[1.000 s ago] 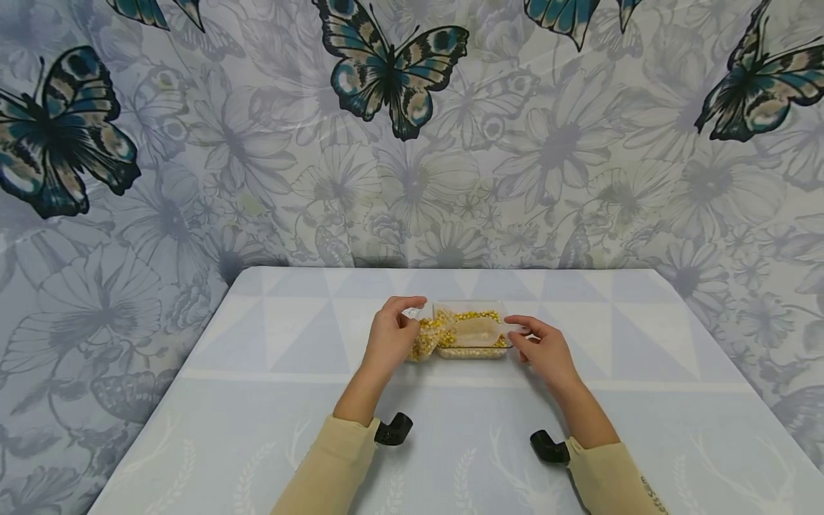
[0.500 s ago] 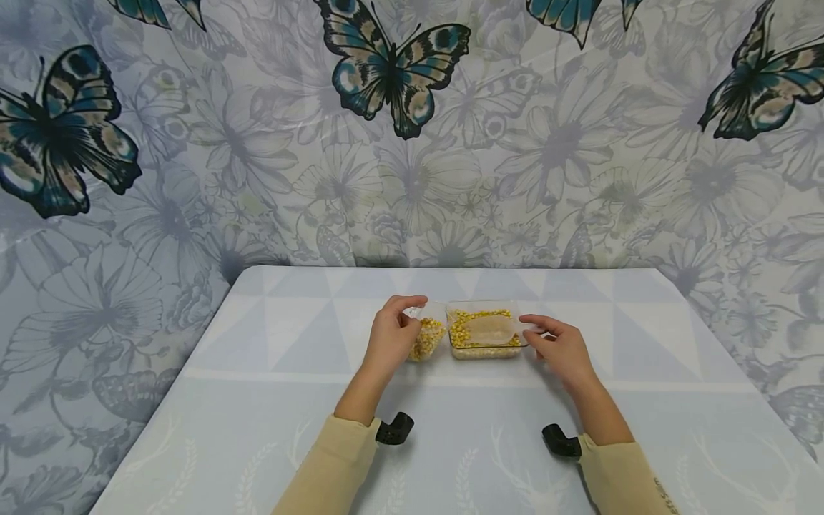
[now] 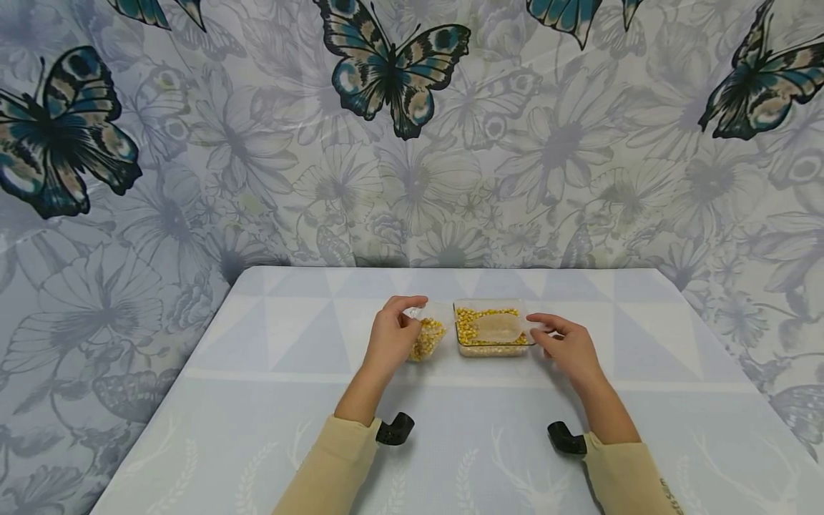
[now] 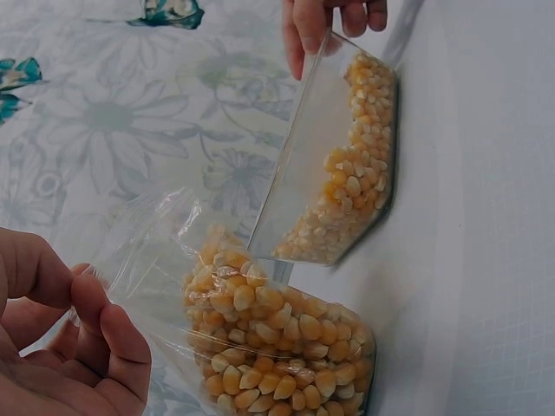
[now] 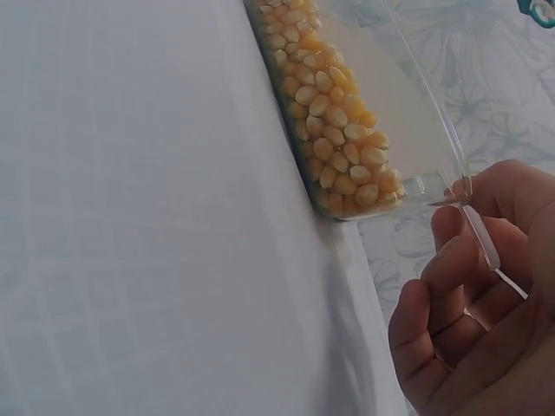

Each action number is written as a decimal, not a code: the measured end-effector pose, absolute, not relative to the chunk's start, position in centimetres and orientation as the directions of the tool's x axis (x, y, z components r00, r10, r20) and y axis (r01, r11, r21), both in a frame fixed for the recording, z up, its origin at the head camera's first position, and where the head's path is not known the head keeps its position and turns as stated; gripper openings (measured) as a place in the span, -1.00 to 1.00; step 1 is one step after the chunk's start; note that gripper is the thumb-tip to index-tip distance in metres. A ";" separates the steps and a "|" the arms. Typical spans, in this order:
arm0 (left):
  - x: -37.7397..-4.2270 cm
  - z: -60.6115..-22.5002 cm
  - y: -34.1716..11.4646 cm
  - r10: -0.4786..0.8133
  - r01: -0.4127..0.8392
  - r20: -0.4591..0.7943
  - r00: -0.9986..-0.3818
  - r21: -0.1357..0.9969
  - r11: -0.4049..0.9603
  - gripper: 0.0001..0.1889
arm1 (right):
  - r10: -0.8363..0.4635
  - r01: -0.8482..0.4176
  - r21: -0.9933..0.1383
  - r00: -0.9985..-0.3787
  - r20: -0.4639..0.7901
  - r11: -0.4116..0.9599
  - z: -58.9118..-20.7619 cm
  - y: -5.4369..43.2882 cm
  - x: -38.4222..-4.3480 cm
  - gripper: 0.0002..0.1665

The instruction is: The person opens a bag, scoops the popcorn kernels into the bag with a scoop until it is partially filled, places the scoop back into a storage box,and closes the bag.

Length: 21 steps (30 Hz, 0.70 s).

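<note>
My left hand (image 3: 389,332) pinches the gathered top of a clear plastic bag (image 3: 429,339) of yellow corn kernels, which stands on the table. In the left wrist view the bag (image 4: 277,355) bulges with kernels below my curled fingers (image 4: 121,347). To its right is a clear rectangular container (image 3: 494,347) with corn kernels inside and a pale oval patch among them. My right hand (image 3: 569,350) grips the container's right end. The right wrist view shows thumb and fingers (image 5: 451,260) at a clear tab (image 5: 482,238) on that corner. A narrow gap separates bag and container.
A pale blue and white patterned cloth (image 3: 450,415) covers the table. Its far edge meets a hanging sheet (image 3: 412,186) printed with butterflies and flowers. Black devices (image 3: 395,429) are strapped at both wrists, near the beige sleeves.
My right hand has slid the container to the right, away from the bag, opening a gap between them. My left hand and the bag have hardly moved.
</note>
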<state>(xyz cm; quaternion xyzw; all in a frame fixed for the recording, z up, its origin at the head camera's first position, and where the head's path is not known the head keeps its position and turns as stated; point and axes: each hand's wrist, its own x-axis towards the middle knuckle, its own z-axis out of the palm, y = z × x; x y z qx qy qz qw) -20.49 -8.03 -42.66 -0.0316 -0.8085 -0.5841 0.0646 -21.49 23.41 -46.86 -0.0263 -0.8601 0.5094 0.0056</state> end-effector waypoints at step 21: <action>-20.2 -42.2 -7.8 -0.055 0.130 0.152 -0.987 0.948 0.289 -0.53 | 0.037 -0.267 -0.768 -0.935 0.353 0.582 -45.3 21.5 -21.0 -0.73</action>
